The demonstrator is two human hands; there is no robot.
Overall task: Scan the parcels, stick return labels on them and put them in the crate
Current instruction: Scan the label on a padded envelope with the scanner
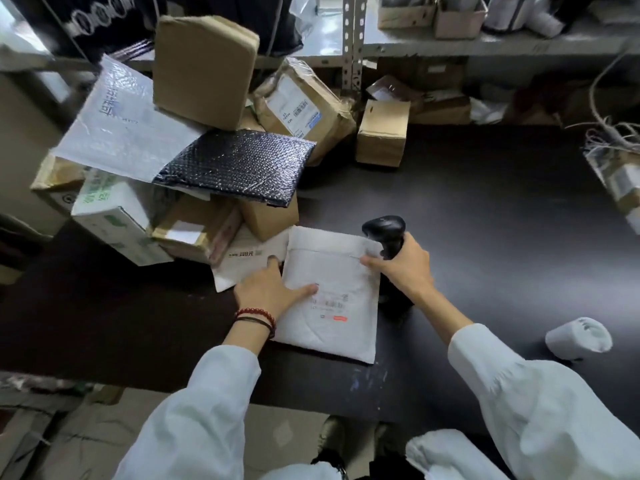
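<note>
**A:** How far along is this?

**B:** Early, I judge. A white padded paper mailer (329, 327) lies flat at the centre of the dark table (485, 209), printed shipping label face up. The left hand (268, 289) rests on its 9 o'clock edge, fingers straight, pressing it down.

**A:** And the right hand?

**B:** The right hand (403, 266) is curled round a black handheld barcode scanner (383, 228) at the mailer's 1 o'clock corner, one finger touching the flap. So this looks like the scanning step.

**A:** What's left?

**B:** Nearly all of it. The white roll (577, 337) at 4 o'clock, probably labels, lies well apart. A heap of brown cartons and bubble mailers (235, 164) waits at 10 o'clock. No crate is in view.
</note>
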